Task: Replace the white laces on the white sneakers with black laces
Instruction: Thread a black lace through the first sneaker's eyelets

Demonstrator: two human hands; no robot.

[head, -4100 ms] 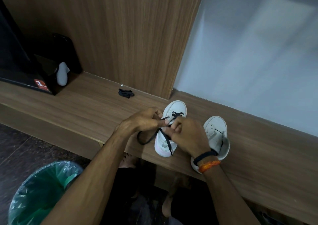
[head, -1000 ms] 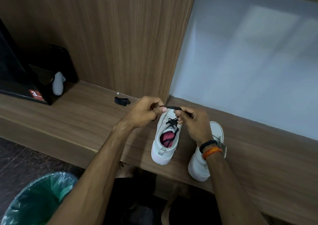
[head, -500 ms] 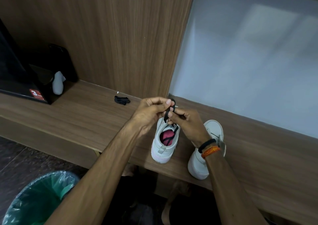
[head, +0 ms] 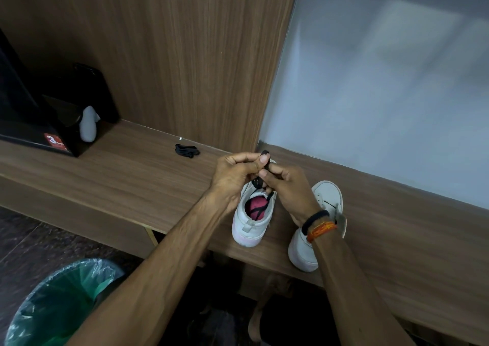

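four seconds back both hands worked low over the left sneaker [head: 251,213], hiding its opening, with a long loop of the black lace [head: 265,164] hanging off toward the left. by a second ago the hands had risen toward the toe, the lace was stretched flat between them and the pink insole was exposed. since then the left hand [head: 232,173] and right hand [head: 288,186] closed together until their fingertips met, and the lace they pinched turned from a flat span into an upright fold poking above the fingers.
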